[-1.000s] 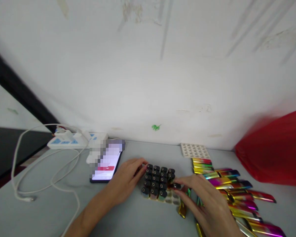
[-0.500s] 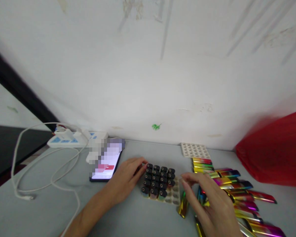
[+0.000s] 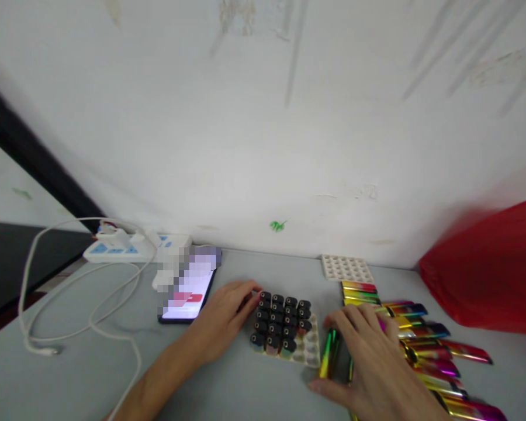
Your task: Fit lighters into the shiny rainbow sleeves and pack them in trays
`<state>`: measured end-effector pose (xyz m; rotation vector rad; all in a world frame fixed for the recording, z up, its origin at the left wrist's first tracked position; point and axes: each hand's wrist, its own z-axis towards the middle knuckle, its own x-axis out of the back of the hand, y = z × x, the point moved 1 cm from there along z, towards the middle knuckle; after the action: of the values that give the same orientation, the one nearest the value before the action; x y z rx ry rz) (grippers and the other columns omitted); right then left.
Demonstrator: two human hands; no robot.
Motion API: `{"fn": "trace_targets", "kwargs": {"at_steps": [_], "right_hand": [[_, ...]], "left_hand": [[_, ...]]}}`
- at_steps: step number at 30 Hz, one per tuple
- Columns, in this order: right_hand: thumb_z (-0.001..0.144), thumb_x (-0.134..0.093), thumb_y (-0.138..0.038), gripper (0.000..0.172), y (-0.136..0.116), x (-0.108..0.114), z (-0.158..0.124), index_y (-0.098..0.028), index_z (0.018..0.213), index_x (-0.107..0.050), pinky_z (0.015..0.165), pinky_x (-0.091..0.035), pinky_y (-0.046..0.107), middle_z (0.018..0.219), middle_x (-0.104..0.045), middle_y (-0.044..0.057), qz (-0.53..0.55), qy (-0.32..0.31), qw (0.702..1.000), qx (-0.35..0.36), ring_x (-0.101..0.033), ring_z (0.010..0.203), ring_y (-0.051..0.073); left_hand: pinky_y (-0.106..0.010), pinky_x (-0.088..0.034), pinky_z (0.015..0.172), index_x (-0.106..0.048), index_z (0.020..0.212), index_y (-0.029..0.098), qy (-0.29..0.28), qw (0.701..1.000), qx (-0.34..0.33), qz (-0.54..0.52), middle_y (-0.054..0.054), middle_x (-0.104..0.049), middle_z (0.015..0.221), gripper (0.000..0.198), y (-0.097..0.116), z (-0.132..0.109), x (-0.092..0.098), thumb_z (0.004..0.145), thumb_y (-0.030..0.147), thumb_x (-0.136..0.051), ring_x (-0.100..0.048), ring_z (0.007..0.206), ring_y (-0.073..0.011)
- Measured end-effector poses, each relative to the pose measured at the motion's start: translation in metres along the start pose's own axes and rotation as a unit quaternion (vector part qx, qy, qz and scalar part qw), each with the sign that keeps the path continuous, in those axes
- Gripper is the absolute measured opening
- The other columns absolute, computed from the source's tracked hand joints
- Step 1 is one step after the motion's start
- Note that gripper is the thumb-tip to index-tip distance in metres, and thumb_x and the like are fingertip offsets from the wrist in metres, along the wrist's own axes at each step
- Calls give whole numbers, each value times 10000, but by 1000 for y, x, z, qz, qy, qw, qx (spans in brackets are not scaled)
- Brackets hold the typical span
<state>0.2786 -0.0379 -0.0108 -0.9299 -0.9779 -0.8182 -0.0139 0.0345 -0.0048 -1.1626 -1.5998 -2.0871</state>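
Note:
My left hand (image 3: 221, 318) rests with closed fingers against the left side of a pale tray (image 3: 313, 351) with round pockets. Several upright pieces with black caps (image 3: 277, 310) fill much of it, while pockets along its right and front right are bare. To the right of the tray, my right hand (image 3: 370, 359) has its thumb and fingers at the two ends of a shiny green-gold tube (image 3: 328, 354). Behind and beneath that hand lie several metallic tubes in gold, red and purple (image 3: 433, 351), partly hidden by it.
A second pale tray (image 3: 346, 269) lies near the wall. A lit phone (image 3: 193, 286), a white power strip (image 3: 127, 248) and a looped white cable (image 3: 114, 336) are at the left. A red bag (image 3: 491, 275) bulges in at the right edge.
My right hand has lowered, its thumb coming to the near end of the green-gold tube. The tube has shifted slightly away from me. My left hand stays put.

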Motion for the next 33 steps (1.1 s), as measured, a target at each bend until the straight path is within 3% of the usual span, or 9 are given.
{"fn": "trace_targets", "kwargs": {"at_steps": [9, 13, 17, 22, 26, 29, 33], "right_hand": [[579, -1038, -390, 713, 1, -1, 2, -296, 1177, -661, 951, -495, 598, 1193, -688, 81, 85, -78, 993, -26, -665, 1081, 394], [611, -972, -169, 650, -1, -3, 4, -291, 1160, -646, 876, -600, 513, 1273, -619, 85, 132, -46, 988, -63, -690, 1071, 358], [661, -840, -8, 592, -6, -3, 6, -277, 1136, -614, 895, -645, 430, 1338, -531, 77, 186, -34, 979, -73, -717, 1113, 300], [673, -826, 15, 571, -9, -2, 7, -282, 1122, -637, 895, -655, 395, 1349, -525, 67, 211, -51, 974, -65, -724, 1145, 291], [669, -772, 39, 578, -7, 0, 8, -293, 1131, -673, 859, -646, 376, 1334, -599, 45, 227, -37, 972, -52, -756, 982, 240], [732, -673, 40, 536, -6, 5, 9, -300, 1146, -668, 812, -633, 348, 1198, -690, 13, 263, -47, 962, -54, -747, 858, 200], [799, -621, -11, 498, -6, 6, 11, -282, 1217, -620, 806, -622, 361, 1041, -750, 10, 294, -56, 951, -71, -755, 887, 228]], "left_hand": [[-384, -501, 919, -694, 1075, 235, 0, 1000, 0, -4, -67, -745, 1043, 364, 1, 0, 1, 1135, 457, -411, -676, 1018, -275], [-373, -500, 909, -697, 1066, 235, -1, 1000, -3, -7, -61, -748, 1042, 367, 1, 0, 1, 1136, 454, -411, -677, 1012, -267], [-373, -497, 912, -696, 1074, 232, -2, 1000, -5, -9, -62, -747, 1043, 360, 0, 1, 1, 1134, 448, -414, -677, 1014, -269], [-384, -484, 926, -691, 1082, 230, -7, 1000, 2, -10, -67, -741, 1053, 344, 0, 0, 1, 1136, 428, -415, -672, 1032, -275], [-383, -480, 941, -685, 1086, 235, -6, 1000, 0, -16, -63, -741, 1073, 342, 1, -1, 1, 1142, 431, -410, -670, 1050, -271], [-381, -479, 941, -684, 1090, 237, -6, 1000, -4, -17, -62, -744, 1076, 339, 0, -1, 1, 1144, 429, -410, -672, 1053, -271], [-381, -479, 950, -685, 1101, 240, -3, 1000, -7, -16, -60, -747, 1082, 334, -1, 0, 0, 1144, 428, -412, -675, 1063, -274]]}}
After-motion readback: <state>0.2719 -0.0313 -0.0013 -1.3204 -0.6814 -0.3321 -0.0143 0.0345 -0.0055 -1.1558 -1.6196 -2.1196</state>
